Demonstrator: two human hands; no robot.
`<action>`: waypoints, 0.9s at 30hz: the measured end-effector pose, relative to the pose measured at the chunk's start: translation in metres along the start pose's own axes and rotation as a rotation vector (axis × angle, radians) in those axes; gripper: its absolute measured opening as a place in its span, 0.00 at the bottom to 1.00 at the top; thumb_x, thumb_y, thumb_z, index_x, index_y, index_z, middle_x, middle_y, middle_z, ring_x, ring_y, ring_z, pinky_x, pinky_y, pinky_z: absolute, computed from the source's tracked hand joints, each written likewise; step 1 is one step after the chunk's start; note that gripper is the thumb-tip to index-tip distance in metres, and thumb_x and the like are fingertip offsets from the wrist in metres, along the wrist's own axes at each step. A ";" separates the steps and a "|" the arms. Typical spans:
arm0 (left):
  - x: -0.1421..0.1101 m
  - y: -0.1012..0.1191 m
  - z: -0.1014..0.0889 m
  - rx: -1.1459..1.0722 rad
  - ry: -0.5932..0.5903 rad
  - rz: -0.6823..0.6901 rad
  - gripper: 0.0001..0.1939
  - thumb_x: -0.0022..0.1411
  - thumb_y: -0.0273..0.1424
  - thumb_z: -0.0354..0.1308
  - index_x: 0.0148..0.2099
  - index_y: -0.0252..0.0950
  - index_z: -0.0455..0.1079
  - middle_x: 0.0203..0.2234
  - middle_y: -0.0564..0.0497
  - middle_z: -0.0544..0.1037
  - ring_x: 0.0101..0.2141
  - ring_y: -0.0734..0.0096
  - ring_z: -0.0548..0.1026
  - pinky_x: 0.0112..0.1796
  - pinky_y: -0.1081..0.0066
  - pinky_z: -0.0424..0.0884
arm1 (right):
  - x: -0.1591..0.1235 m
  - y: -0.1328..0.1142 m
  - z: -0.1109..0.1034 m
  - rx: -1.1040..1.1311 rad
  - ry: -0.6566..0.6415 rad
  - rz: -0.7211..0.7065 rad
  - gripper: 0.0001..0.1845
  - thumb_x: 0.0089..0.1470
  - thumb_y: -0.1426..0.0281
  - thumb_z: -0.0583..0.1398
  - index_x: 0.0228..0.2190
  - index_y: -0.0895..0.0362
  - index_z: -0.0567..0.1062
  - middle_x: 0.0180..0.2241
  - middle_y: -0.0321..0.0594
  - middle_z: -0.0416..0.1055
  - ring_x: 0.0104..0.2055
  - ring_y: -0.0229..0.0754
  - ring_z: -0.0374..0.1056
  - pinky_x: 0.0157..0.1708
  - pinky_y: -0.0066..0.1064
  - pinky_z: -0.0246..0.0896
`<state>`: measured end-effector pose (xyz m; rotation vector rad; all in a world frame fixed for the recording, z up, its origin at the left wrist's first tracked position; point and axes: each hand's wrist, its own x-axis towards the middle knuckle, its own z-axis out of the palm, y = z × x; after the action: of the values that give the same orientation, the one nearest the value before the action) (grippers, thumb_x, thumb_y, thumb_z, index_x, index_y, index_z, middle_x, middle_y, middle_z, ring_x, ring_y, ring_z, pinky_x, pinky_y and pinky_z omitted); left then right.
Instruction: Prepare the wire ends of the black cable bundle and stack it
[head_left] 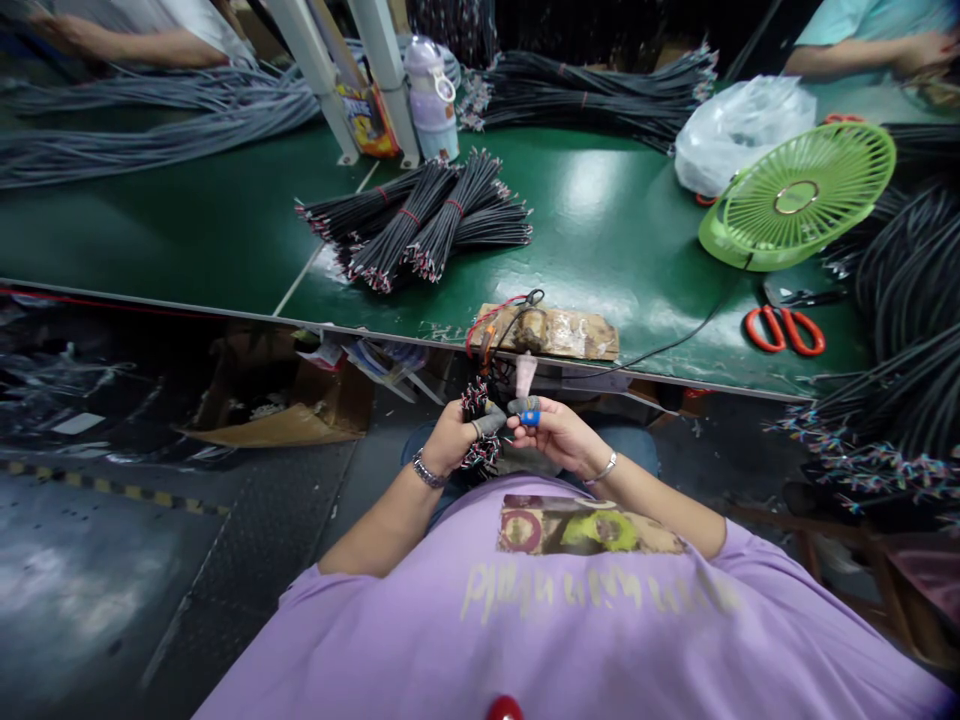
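My left hand (pixel 459 436) is closed around a bundle of short black cables (pixel 480 455) with stripped, coloured wire ends. Grey finger cots cover its thumb and a fingertip. Close beside it, my right hand (pixel 559 432) has thumb and fingers pinched together near the wire ends, with a grey cot and a blue band on its fingers. Whatever the pinch holds is too small to make out. Just beyond the hands, a worn wooden block (pixel 581 335) with red and black leads lies at the table edge, and a pale wrapped piece (pixel 525 375) hangs below it.
Tied black cable bundles (pixel 427 220) lie on the green table (pixel 592 230). At the right are a green fan (pixel 799 195), red-handled scissors (pixel 784 328), a plastic bag (pixel 739 130) and a large cable heap (pixel 915 300). A bottle (pixel 433 100) stands behind. Two co-workers sit opposite.
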<state>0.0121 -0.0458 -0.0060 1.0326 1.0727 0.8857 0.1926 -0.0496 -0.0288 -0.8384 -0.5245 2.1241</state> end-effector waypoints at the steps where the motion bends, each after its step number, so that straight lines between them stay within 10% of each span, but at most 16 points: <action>1: 0.000 0.000 0.000 -0.005 -0.003 -0.002 0.12 0.44 0.34 0.66 0.26 0.31 0.71 0.20 0.54 0.72 0.22 0.76 0.67 0.26 0.74 0.65 | 0.000 0.000 0.000 -0.014 -0.002 -0.015 0.08 0.44 0.75 0.64 0.30 0.61 0.71 0.29 0.42 0.77 0.25 0.35 0.73 0.29 0.27 0.72; 18: 0.002 -0.001 -0.001 -0.023 -0.019 -0.005 0.11 0.45 0.34 0.66 0.27 0.31 0.71 0.18 0.54 0.72 0.20 0.78 0.67 0.26 0.74 0.64 | 0.004 -0.003 -0.004 0.086 -0.036 0.112 0.03 0.50 0.73 0.59 0.30 0.59 0.69 0.27 0.41 0.77 0.27 0.37 0.74 0.29 0.29 0.72; 27: 0.002 0.004 0.000 -0.052 -0.033 -0.014 0.13 0.43 0.35 0.67 0.26 0.31 0.71 0.16 0.54 0.71 0.20 0.75 0.68 0.25 0.73 0.66 | -0.005 -0.005 0.004 -0.598 0.030 -0.382 0.11 0.45 0.69 0.66 0.33 0.57 0.74 0.29 0.38 0.76 0.27 0.36 0.70 0.24 0.24 0.65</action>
<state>0.0121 -0.0425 -0.0025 0.9920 1.0235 0.8781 0.1949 -0.0505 -0.0212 -0.9911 -1.2331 1.6118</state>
